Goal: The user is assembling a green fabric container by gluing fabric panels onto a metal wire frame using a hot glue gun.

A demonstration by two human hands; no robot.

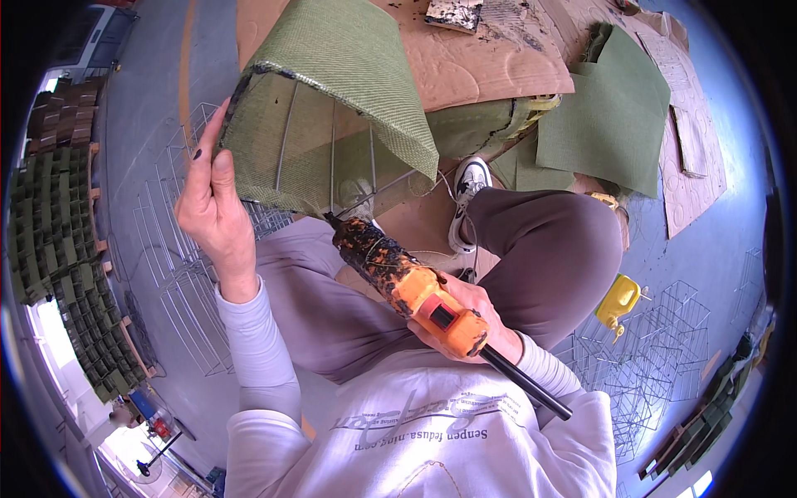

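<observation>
Green woven fabric is wrapped round a wire-frame basket, tilted with its open side toward me. Thin metal rods show inside it, and a black glue-like smear runs along its left edge. My left hand holds that edge between thumb and fingers, the index finger stretched along it; a dark spot marks one finger. My right hand is wrapped round an orange hot glue gun caked with black residue at the front. Its nozzle is at the basket's lower edge; whether they touch is unclear. A black glue stick juts from its rear.
Cardboard lies ahead, bearing a black-smeared board. Green fabric sheets lie to the right. Bare wire frames and a yellow plastic object are at lower right. More wire frames and stacked green baskets stand left.
</observation>
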